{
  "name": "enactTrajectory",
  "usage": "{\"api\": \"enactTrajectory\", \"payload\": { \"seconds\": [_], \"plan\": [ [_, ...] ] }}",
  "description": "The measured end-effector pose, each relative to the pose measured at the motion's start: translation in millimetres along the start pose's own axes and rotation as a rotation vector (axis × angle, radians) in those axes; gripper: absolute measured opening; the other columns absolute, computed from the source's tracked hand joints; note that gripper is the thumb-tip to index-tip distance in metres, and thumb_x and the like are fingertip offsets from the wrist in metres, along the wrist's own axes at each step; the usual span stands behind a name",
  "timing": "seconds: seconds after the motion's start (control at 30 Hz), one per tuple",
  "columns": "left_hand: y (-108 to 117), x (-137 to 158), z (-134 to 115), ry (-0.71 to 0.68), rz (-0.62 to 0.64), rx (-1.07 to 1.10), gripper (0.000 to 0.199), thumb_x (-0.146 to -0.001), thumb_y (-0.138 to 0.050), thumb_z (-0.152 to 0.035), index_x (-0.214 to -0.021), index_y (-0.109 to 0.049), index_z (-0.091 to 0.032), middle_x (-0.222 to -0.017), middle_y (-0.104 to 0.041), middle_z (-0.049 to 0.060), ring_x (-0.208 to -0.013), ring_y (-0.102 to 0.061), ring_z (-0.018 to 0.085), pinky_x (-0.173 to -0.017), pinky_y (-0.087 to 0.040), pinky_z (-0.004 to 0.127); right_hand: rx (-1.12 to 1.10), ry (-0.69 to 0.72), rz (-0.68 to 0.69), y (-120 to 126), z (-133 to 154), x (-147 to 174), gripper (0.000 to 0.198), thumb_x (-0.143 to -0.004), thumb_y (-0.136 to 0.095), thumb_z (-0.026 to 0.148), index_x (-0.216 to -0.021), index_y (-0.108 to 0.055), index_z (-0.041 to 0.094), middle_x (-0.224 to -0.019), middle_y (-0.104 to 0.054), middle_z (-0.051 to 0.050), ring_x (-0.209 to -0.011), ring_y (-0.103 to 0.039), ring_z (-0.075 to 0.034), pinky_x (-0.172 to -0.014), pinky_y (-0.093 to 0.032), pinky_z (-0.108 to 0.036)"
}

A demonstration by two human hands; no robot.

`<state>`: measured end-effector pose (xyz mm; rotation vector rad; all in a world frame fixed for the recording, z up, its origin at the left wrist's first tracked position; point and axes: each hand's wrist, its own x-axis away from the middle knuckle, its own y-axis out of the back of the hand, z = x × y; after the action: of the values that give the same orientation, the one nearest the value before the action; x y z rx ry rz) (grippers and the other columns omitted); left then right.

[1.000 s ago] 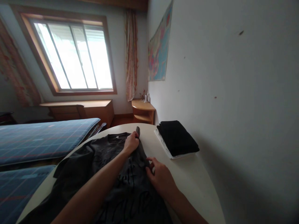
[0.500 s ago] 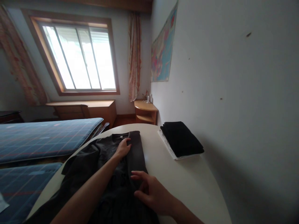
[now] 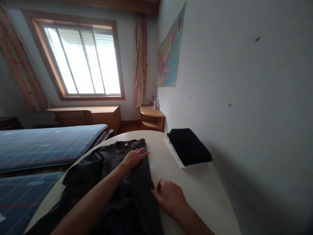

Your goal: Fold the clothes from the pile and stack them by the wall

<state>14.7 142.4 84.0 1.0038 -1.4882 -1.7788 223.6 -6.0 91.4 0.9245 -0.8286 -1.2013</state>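
A dark grey shirt point(image 3: 141, 186) lies spread over the near and left part of the table, its collar with a small white label at the far end. A long strip along its right side is folded inward. My left hand point(image 3: 134, 158) rests flat on this fold near the collar, fingers stretched toward the right edge. My right hand point(image 3: 170, 197) is at the shirt's right edge lower down, fingers curled and thumb and forefinger at the cloth; its other fingertips are hidden. My left forearm covers part of the shirt's middle.
The shirt lies on a round white table point(image 3: 195, 191). A folded black stack of cloth point(image 3: 189, 147) sits over something white near the wall. Blue plaid mattresses point(image 3: 49, 143) stand to the left. Beyond are a wooden desk point(image 3: 105, 112) and a corner shelf point(image 3: 153, 112).
My left hand has slid rightward and flattened across the fold. My right hand has moved right, off the top of the fold to the shirt's edge, and its fingers have curled in.
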Motion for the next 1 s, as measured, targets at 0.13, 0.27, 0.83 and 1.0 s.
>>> {"api": "enactTrajectory", "payload": {
  "seconds": [0.13, 0.27, 0.83, 1.0],
  "plan": [
    [-2.2, -14.2, -8.5, -0.022, 0.039, -0.028, 0.037, -0.093, -0.047, -0.008, -0.115, -0.068, -0.030, -0.122, -0.059, 0.012, -0.103, -0.064, 0.026, -0.080, -0.054, 0.036, -0.020, 0.030, 0.094, -1.4, 0.5, 7.4, 0.028, -0.080, -0.065, 0.050, -0.082, -0.072, 0.023, -0.086, -0.075, -0.009, -0.082, -0.070, -0.026, -0.069, -0.046, -0.031],
    [-4.0, -29.7, -15.3, 0.037, 0.047, -0.049, 0.030, -0.095, -0.043, -0.008, -0.105, -0.068, -0.018, -0.106, -0.062, 0.016, -0.092, -0.068, 0.027, -0.078, -0.054, 0.041, -0.035, 0.064, 0.096, -3.4, 2.1, 7.6, 0.018, -0.081, -0.063, 0.038, -0.082, -0.070, 0.022, -0.084, -0.075, -0.009, -0.080, -0.070, -0.025, -0.065, -0.043, -0.030],
    [-31.5, -124.9, -32.0, 0.286, 0.019, 0.267, 0.041, -0.098, -0.037, -0.017, -0.138, -0.044, -0.014, -0.126, -0.065, 0.019, -0.120, -0.062, 0.027, -0.100, -0.045, 0.038, -0.124, -0.157, -0.179, 13.0, -72.8, -53.3, 0.016, -0.093, -0.055, 0.034, -0.104, -0.057, 0.022, -0.088, -0.071, -0.003, -0.078, -0.067, -0.018, -0.063, -0.035, -0.026],
    [-45.4, -116.2, -21.1, 0.227, 0.028, 0.351, 0.053, -0.102, -0.028, -0.034, -0.153, -0.028, -0.019, -0.155, -0.041, 0.011, -0.143, -0.037, 0.023, -0.113, -0.032, 0.037, -0.146, -0.104, -0.213, 11.5, -74.2, -51.6, 0.019, -0.090, -0.058, 0.033, -0.106, -0.056, 0.023, -0.080, -0.067, 0.000, -0.073, -0.064, -0.017, -0.064, -0.036, -0.026]
  ]
}}
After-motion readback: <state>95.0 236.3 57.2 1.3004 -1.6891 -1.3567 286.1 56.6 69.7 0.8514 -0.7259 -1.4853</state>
